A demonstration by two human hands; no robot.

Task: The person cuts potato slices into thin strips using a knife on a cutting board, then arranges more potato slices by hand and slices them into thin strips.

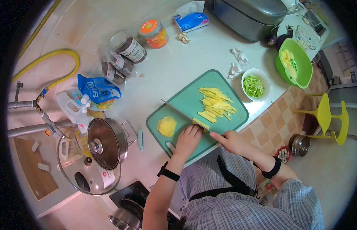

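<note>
On the green cutting board (178, 103), my left hand (188, 141) presses potato slices (200, 122) down with bent fingertips. My right hand (229, 142) is closed round the handle of a kitchen knife (182, 111), whose blade lies across the board right beside those fingertips. Beyond the blade is a pile of cut potato strips (215, 102). A stack of round potato slices (166, 126) sits at the board's left side. Part of the slices under my left fingers is hidden.
A white bowl of chopped greens (253, 86) stands right of the board, near a green basket (280, 63) with potatoes. A peeler-like teal tool (140, 139) and a lidded pot (107, 143) are to the left. Jars (153, 34) and a grey cooker (247, 19) stand behind.
</note>
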